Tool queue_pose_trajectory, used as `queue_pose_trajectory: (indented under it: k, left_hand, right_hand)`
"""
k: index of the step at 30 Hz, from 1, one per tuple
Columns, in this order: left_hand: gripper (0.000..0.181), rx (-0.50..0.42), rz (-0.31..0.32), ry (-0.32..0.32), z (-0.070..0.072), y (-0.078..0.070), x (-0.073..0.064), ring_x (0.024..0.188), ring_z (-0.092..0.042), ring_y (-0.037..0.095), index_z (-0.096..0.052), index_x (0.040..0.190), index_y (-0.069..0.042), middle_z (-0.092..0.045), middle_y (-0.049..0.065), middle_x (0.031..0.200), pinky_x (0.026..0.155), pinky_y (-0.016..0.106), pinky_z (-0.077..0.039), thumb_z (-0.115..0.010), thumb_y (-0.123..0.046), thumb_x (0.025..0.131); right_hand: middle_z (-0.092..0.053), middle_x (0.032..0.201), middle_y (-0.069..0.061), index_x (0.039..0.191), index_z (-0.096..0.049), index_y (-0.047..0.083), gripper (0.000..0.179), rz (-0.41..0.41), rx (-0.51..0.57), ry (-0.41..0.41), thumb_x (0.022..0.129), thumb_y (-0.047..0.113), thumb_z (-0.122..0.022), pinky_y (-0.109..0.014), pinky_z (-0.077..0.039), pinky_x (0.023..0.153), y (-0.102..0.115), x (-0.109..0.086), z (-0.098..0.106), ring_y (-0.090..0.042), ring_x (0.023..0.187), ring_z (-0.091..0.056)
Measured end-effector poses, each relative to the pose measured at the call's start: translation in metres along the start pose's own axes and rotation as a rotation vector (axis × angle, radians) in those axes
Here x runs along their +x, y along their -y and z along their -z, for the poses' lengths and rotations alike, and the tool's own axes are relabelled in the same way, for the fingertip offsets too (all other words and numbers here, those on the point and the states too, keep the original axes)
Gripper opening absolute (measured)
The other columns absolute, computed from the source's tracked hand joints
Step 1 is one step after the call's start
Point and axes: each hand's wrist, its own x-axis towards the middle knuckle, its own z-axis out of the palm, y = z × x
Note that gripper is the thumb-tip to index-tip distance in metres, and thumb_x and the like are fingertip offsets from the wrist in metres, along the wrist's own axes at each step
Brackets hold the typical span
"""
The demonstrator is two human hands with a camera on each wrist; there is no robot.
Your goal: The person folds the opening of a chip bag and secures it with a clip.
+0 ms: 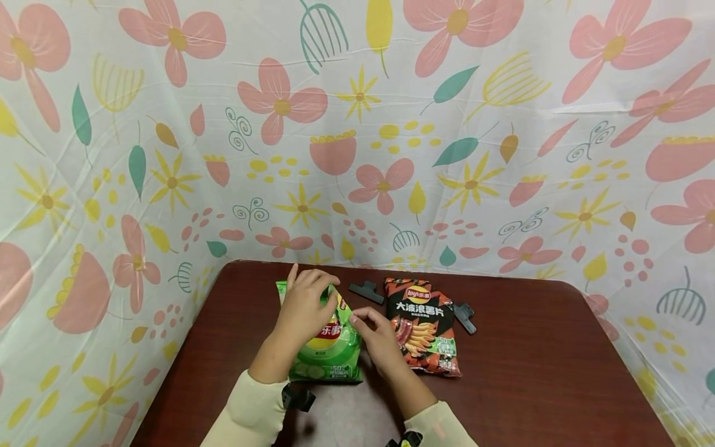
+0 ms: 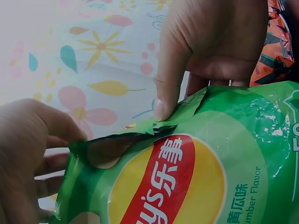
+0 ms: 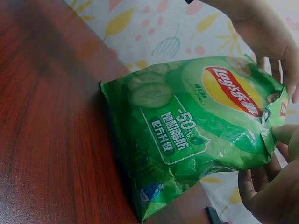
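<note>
A green Lay's potato chip bag (image 1: 321, 357), cucumber flavor, stands tilted on the table in front of me. My left hand (image 1: 306, 301) pinches its upper left edge, thumb on the front and fingers behind, as the left wrist view shows. My right hand (image 1: 380, 338) pinches the upper right edge, its thumb (image 2: 163, 105) pressing on a creased, folded-over flap (image 2: 187, 109). A dark gap runs along the top edge beside that thumb. In the right wrist view the bag's bottom edge (image 3: 119, 144) meets the table.
To the right lies a black-and-red Lay's chip bag (image 1: 421, 329). One black clip (image 1: 367, 290) sits between the bags toward the back. Another black clip (image 1: 465, 316) lies at the red bag's right side. A flowered cloth (image 1: 385, 155) hangs behind the dark red-brown table (image 1: 530, 372).
</note>
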Motion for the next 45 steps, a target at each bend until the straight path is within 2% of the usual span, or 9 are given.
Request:
queue_pose_trajectory:
  k: [3,8,19,24,31,37,45]
  left_hand:
    - [0.019,0.041,-0.001,0.013,0.0,0.0,0.0,0.117,-0.061,0.027,-0.073,0.114,-0.019,-0.07,0.0,0.112,0.122,0.064,-0.02,-0.07,-0.017,0.095]
    - [0.019,0.084,-0.03,0.008,-0.001,0.003,0.001,0.107,-0.065,0.024,-0.075,0.112,-0.019,-0.071,-0.002,0.108,0.118,0.06,-0.031,-0.069,-0.011,0.096]
    - [0.015,0.037,-0.069,-0.051,-0.004,0.003,0.001,0.099,-0.066,0.023,-0.078,0.104,-0.015,-0.071,0.0,0.102,0.108,0.049,-0.044,-0.068,-0.006,0.096]
    - [0.014,0.03,-0.081,-0.076,-0.004,0.004,0.002,0.097,-0.066,0.023,-0.078,0.099,-0.015,-0.071,0.0,0.101,0.105,0.048,-0.046,-0.069,-0.005,0.095]
    - [0.016,0.039,-0.098,-0.089,-0.003,0.007,0.001,0.098,-0.066,0.023,-0.078,0.095,-0.016,-0.071,-0.001,0.101,0.104,0.049,-0.045,-0.067,-0.003,0.096]
    - [0.016,0.034,-0.091,-0.09,-0.003,0.009,0.001,0.098,-0.067,0.024,-0.079,0.096,-0.014,-0.071,-0.001,0.101,0.103,0.047,-0.047,-0.067,-0.003,0.096]
    - [0.015,0.049,-0.095,-0.09,-0.005,0.01,0.0,0.094,-0.067,0.022,-0.08,0.101,-0.013,-0.071,0.0,0.102,0.095,0.043,-0.049,-0.068,-0.004,0.095]
  right_hand:
    - [-0.069,0.111,-0.015,0.109,-0.072,0.002,0.016,0.002,0.0,-0.01,0.099,0.013,-0.066,-0.023,-0.051,0.079,-0.003,0.0,0.0,-0.009,0.092,-0.061]
    - [-0.071,0.111,-0.011,0.106,-0.074,0.009,0.014,0.022,-0.013,-0.034,0.097,0.018,-0.069,-0.022,-0.052,0.079,-0.014,0.004,0.001,-0.007,0.093,-0.062]
    - [-0.074,0.108,-0.008,0.103,-0.077,0.011,0.016,0.049,-0.084,-0.045,0.093,0.024,-0.075,-0.022,-0.051,0.083,-0.02,0.007,0.005,-0.011,0.099,-0.063]
    - [-0.074,0.105,-0.008,0.099,-0.077,0.01,0.013,0.047,-0.155,-0.059,0.093,0.02,-0.074,-0.02,-0.051,0.078,-0.017,0.007,0.005,-0.009,0.093,-0.063]
    - [-0.074,0.102,-0.013,0.096,-0.075,0.004,0.008,0.048,-0.24,-0.064,0.094,0.011,-0.072,-0.021,-0.05,0.077,-0.012,0.006,0.002,-0.012,0.091,-0.063]
    - [-0.075,0.102,-0.003,0.095,-0.076,0.014,0.007,0.067,-0.27,-0.038,0.094,0.021,-0.073,-0.023,-0.05,0.079,-0.014,0.005,0.004,-0.012,0.094,-0.064]
    - [-0.074,0.101,0.0,0.099,-0.076,0.021,0.01,0.071,-0.279,-0.009,0.094,0.03,-0.073,-0.024,-0.051,0.08,-0.016,0.004,0.008,-0.011,0.092,-0.064]
